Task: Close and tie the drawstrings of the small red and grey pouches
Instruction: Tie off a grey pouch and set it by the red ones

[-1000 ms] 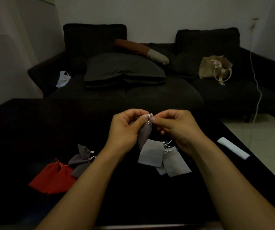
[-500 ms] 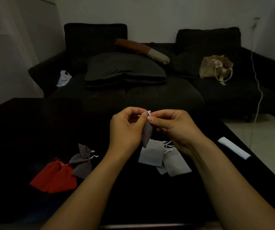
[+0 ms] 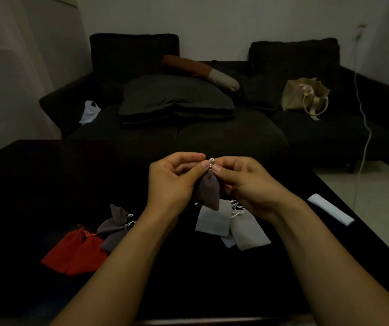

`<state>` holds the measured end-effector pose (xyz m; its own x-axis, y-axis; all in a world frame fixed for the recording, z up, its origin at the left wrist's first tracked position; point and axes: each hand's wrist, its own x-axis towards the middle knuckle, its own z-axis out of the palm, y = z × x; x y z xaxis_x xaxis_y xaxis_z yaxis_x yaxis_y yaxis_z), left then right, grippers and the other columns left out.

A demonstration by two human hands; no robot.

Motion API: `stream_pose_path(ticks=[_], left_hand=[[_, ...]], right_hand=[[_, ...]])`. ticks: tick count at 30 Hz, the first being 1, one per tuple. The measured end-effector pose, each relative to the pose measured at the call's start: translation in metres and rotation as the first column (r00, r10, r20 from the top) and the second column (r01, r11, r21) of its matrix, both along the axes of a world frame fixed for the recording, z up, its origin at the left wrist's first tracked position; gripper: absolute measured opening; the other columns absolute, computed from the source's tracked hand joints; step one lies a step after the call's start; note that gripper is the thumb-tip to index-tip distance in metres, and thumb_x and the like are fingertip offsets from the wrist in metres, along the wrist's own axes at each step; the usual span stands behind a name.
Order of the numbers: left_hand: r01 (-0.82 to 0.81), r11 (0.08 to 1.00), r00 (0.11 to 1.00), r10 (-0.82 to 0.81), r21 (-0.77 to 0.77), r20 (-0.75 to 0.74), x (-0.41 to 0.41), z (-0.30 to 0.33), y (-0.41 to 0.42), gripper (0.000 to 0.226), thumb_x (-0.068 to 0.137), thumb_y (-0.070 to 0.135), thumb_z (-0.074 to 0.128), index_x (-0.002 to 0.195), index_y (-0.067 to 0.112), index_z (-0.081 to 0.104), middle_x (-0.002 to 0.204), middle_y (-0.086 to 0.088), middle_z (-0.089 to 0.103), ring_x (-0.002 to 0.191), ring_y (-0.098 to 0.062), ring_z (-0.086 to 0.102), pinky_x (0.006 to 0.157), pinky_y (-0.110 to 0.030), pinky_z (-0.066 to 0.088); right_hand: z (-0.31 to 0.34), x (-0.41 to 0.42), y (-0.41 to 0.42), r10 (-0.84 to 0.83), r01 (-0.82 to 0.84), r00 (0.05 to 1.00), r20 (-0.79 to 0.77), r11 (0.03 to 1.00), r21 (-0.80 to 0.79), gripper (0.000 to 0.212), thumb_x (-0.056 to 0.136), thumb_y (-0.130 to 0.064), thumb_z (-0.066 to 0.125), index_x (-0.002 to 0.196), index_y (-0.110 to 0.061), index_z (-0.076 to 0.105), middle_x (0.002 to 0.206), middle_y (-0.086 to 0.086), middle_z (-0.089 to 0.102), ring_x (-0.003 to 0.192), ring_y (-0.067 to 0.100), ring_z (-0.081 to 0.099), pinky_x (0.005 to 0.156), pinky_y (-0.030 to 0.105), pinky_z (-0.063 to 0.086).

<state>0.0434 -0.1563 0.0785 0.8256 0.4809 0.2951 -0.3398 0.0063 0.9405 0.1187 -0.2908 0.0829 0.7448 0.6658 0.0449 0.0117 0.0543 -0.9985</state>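
Held up over the black table (image 3: pixel 47 184): a dark grey pouch (image 3: pixel 208 191), soft matte cloth, neck gathered to a point, body hanging in a teardrop. Pinched at that neck from both sides, left hand (image 3: pixel 172 182) and right hand (image 3: pixel 247 184), thumbs and forefingers curled in close, fingertips nearly meeting. Between the tips, a small knot of pale drawstring (image 3: pixel 211 160), thin cord, too tangled to tell loop from end.

Below on the table, just under the hanging pouch: pale grey pouches (image 3: pixel 213 220), flat, rectangular, mouths open, overlapping one another, white cords in a loose scribble at their tops. The hanging pouch's bottom overlapping the nearest pale one in view; touching or not, cannot tell.

Off to the left, near the left forearm: dark grey closed pouches (image 3: pixel 113 225), necks cinched, cloth flared above the tie like a bow, white cord ends sticking out. Touching them on the left, two red pouches (image 3: pixel 76 252), bright felt-like fabric, side by side, necks drawn in with orange cord.

At the table's right edge, a white folded strip (image 3: pixel 331 209), flat and long, lying at a slant.

Beyond the table, a dark couch (image 3: pixel 212 137) with a plump grey cushion (image 3: pixel 174 95), a brown-and-cream bolster (image 3: pixel 200 69), a beige tote (image 3: pixel 304 95), a crumpled white bag (image 3: pixel 89 112).
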Motion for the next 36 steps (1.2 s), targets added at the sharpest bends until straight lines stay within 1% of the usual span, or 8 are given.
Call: stream_pose_path(ticks=[4,6,10,14,17,24,28,36], left_hand=[[-0.014,0.997,1.000,0.013,0.073,0.015,-0.001,0.002,0.003,0.016,0.083,0.001,0.073,0.097,0.007,0.072,0.082,-0.005,0.076,0.079,-0.012,0.074,0.068,-0.017,0.055],[-0.068,0.958,0.996,0.050,0.280,0.071,-0.002,0.003,0.007,0.015,0.082,0.004,0.074,0.096,0.010,0.073,0.085,0.000,0.075,0.082,-0.008,0.073,0.071,-0.018,0.056],[-0.185,0.677,0.978,0.057,0.712,0.201,-0.005,0.007,0.016,0.016,0.082,0.007,0.076,0.096,0.015,0.078,0.091,0.006,0.076,0.086,0.001,0.070,0.077,-0.015,0.055],[-0.286,0.536,0.948,0.038,0.794,0.316,-0.004,0.005,0.021,0.018,0.080,0.004,0.078,0.096,0.012,0.078,0.092,0.002,0.077,0.086,-0.002,0.070,0.079,-0.011,0.052],[-0.288,0.479,0.946,0.010,0.830,0.323,-0.006,0.003,0.023,0.017,0.080,0.005,0.077,0.096,0.011,0.078,0.093,0.000,0.076,0.085,-0.003,0.070,0.080,-0.012,0.052],[-0.237,0.333,0.960,-0.063,0.913,0.272,-0.007,0.005,0.028,0.021,0.081,0.006,0.075,0.101,0.013,0.076,0.098,-0.001,0.076,0.091,-0.002,0.067,0.087,-0.010,0.050],[-0.303,0.344,0.936,-0.067,0.889,0.345,-0.007,0.001,0.028,0.017,0.085,0.007,0.071,0.100,0.009,0.076,0.099,-0.004,0.075,0.094,-0.002,0.065,0.090,-0.008,0.048],[-0.257,0.539,0.958,0.030,0.802,0.287,0.000,-0.001,0.018,0.013,0.089,0.004,0.066,0.098,0.011,0.069,0.094,0.005,0.067,0.087,-0.001,0.062,0.079,-0.009,0.047]], right_hand=[[0.001,-0.002,0.001,0.051,-0.047,0.995,-0.084,0.998,0.049,0.029,0.102,-0.012,0.046,0.120,0.002,0.064,0.114,0.021,0.067,0.106,0.028,0.063,0.102,0.045,0.047],[0.002,-0.001,0.000,0.080,-0.076,0.991,-0.106,0.996,0.044,0.030,0.103,-0.015,0.044,0.119,0.000,0.065,0.108,0.015,0.070,0.102,0.025,0.064,0.098,0.042,0.048],[0.001,-0.001,-0.001,0.100,-0.093,0.980,-0.173,0.994,0.052,0.028,0.104,-0.015,0.042,0.109,-0.003,0.067,0.081,0.004,0.068,0.084,0.017,0.063,0.091,0.037,0.048],[0.004,-0.004,0.000,0.107,-0.088,0.959,-0.261,0.993,0.083,0.019,0.097,-0.022,0.054,0.088,-0.010,0.065,0.078,0.004,0.057,0.064,0.009,0.055,0.056,0.021,0.042],[0.007,-0.003,0.001,0.083,-0.082,0.946,-0.314,0.996,0.015,0.029,0.087,-0.041,0.064,0.085,-0.013,0.063,0.075,0.003,0.054,0.063,0.010,0.047,0.055,0.022,0.034],[0.008,-0.006,0.001,0.027,-0.026,0.888,-0.459,1.000,0.010,0.022,0.096,-0.021,0.058,0.079,-0.009,0.065,0.068,0.001,0.050,0.057,0.008,0.044,0.051,0.018,0.029],[0.009,-0.007,0.001,0.039,-0.002,0.852,-0.523,0.997,0.071,0.025,0.092,-0.020,0.063,0.072,-0.008,0.073,0.067,0.002,0.054,0.057,0.008,0.047,0.049,0.016,0.033],[0.009,-0.004,0.003,0.010,0.078,0.846,-0.534,0.987,0.142,0.016,0.090,-0.020,0.067,0.086,-0.005,0.070,0.070,0.004,0.058,0.057,0.008,0.052,0.048,0.016,0.045]])
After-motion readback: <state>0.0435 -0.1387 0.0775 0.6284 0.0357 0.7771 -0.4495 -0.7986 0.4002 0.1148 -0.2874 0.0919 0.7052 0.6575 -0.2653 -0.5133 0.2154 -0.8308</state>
